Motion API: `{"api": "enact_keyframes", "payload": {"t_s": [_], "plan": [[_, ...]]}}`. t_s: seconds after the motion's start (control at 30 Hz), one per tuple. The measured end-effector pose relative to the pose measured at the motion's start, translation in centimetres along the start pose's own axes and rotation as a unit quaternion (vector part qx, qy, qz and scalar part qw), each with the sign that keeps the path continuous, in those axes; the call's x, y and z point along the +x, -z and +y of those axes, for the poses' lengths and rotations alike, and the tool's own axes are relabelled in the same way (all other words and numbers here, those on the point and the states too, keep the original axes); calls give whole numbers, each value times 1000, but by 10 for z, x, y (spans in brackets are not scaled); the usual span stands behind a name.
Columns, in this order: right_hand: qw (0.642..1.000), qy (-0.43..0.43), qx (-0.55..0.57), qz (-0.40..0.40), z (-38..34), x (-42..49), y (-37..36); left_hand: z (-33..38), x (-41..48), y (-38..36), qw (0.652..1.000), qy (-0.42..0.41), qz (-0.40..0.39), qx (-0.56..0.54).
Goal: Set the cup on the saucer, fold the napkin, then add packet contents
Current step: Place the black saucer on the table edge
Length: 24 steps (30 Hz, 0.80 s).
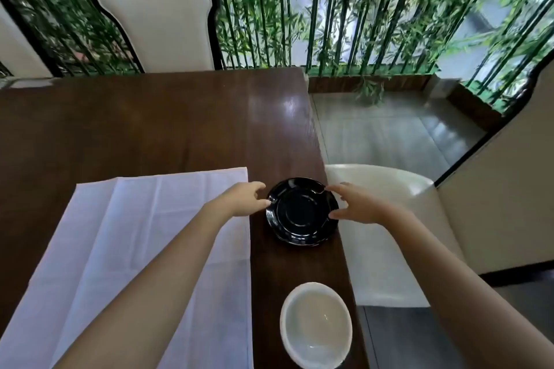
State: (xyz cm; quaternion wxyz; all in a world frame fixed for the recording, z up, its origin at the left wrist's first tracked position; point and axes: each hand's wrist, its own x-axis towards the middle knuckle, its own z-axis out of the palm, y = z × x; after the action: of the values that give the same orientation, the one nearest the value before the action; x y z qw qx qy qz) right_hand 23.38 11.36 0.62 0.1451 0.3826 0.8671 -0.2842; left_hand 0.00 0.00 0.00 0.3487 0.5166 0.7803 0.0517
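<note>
A glossy black saucer with a scalloped rim sits on the dark wooden table near its right edge. My left hand touches the saucer's left rim with its fingertips. My right hand holds the right rim between thumb and fingers. A white cup, empty, stands upright nearer to me, close to the same table edge. A white napkin lies unfolded and flat to the left of the saucer, partly under my left forearm. No packet is in view.
A cream chair seat stands just off the table's right edge, under my right arm. Another cream chair with a black frame is at the far side. Bamboo stalks and a tiled floor lie beyond.
</note>
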Motion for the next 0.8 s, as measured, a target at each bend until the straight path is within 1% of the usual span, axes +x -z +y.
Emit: {"api": "enact_keyframes", "payload": {"t_s": [0.13,0.3,0.47,0.6,0.67,0.8], "plan": [[997,-4,67,38,3,9,-12,6,8,-17,999,4,41,-17],[992,-3,96,80,10,18,-27,8,16,-40,990,3,116,-76],[985,2,131,116,16,23,-37,7,19,-55,983,10,136,-120],[971,6,209,117,16,25,-42,7,16,-63,971,-7,161,-178],[965,5,237,115,15,25,-43,6,14,-63,961,-1,172,-215],[962,-2,245,123,13,26,-44,4,6,-60,940,15,156,-303]]}}
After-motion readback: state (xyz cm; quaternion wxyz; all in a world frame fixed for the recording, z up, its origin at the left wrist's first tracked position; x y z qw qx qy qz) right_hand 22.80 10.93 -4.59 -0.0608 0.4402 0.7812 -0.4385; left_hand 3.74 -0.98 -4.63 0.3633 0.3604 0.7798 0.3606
